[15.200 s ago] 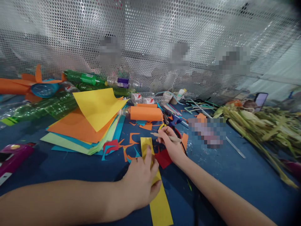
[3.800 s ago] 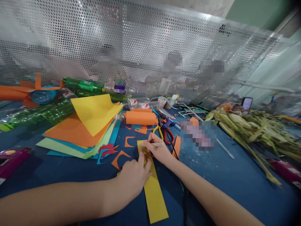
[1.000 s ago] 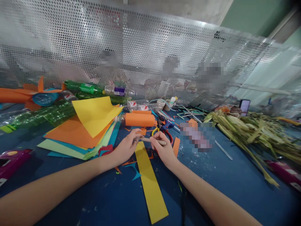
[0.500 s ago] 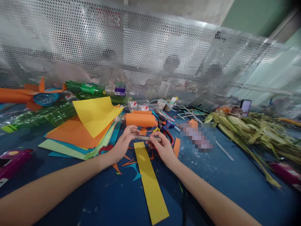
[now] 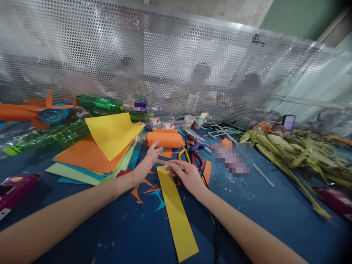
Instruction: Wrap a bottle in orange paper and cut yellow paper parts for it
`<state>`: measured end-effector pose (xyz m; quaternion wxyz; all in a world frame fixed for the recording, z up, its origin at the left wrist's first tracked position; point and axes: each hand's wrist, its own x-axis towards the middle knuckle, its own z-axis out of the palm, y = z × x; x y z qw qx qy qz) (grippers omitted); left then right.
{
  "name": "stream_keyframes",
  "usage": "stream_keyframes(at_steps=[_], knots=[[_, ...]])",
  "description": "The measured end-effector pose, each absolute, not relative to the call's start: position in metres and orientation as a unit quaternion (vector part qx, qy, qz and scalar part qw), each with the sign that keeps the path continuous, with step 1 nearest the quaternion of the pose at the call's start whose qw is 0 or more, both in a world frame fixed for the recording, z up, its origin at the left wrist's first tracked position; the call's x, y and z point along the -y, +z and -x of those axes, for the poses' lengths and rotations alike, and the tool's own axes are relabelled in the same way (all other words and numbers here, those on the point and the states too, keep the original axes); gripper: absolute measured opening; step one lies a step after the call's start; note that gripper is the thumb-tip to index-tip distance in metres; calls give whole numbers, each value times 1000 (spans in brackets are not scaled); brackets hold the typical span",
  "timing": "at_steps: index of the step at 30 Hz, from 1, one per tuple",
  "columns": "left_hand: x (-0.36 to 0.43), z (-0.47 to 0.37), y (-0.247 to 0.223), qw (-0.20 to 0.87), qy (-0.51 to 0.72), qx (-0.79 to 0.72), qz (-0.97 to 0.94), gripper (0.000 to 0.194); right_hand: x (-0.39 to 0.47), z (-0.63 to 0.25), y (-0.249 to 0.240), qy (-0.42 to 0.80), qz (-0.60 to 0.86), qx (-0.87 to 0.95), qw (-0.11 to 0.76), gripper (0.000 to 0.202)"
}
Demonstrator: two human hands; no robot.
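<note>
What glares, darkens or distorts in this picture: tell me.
Head view: bright glare on the mesh screen, glints on the green bottles; head view: soft shadow on the table beside the yellow strip; head view: blackened upper-right corner, pixelated block over the table.

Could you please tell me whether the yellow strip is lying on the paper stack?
No, the yellow strip lies on the blue table, to the right of the paper stack.

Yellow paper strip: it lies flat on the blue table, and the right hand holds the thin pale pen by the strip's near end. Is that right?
Not quite: the end is wrong. In the head view, the right hand holds the thin pale pen by the far end of the yellow paper strip, which does lie flat on the blue table.
</note>
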<state>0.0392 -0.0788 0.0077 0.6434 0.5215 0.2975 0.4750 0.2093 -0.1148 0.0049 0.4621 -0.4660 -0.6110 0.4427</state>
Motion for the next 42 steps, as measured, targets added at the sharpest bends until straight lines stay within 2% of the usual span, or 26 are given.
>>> stream_keyframes(at_steps=[10, 15, 19, 21, 24, 27, 30, 34, 38, 42], knots=[[84, -37, 16, 563, 406, -342, -633, 60, 116, -209, 3, 433, 468, 630, 443, 31], [82, -37, 12, 564, 411, -347, -626, 52, 116, -209, 4, 423, 468, 647, 429, 33], [80, -38, 8, 553, 432, -336, -628, 53, 120, -210, 12, 341, 500, 686, 403, 33], [79, -38, 7, 491, 438, -371, -655, 53, 122, -212, 17, 241, 533, 713, 388, 32], [79, -36, 5, 316, 419, -434, -733, 51, 123, -220, 27, 51, 568, 749, 338, 32], [82, -33, 5, 136, 330, -440, -824, 46, 121, -230, 39, -104, 604, 745, 261, 40], [88, -31, 7, 44, 244, -431, -868, 53, 117, -240, 47, -182, 648, 713, 196, 44], [93, -31, 11, 33, 201, -425, -882, 49, 113, -252, 48, -216, 707, 664, 111, 46], [90, -29, 16, 76, 210, -405, -887, 36, 116, -262, 44, -190, 746, 638, 18, 35], [87, -28, 19, 138, 226, -409, -873, 22, 116, -263, 45, -178, 753, 633, 0, 23]])
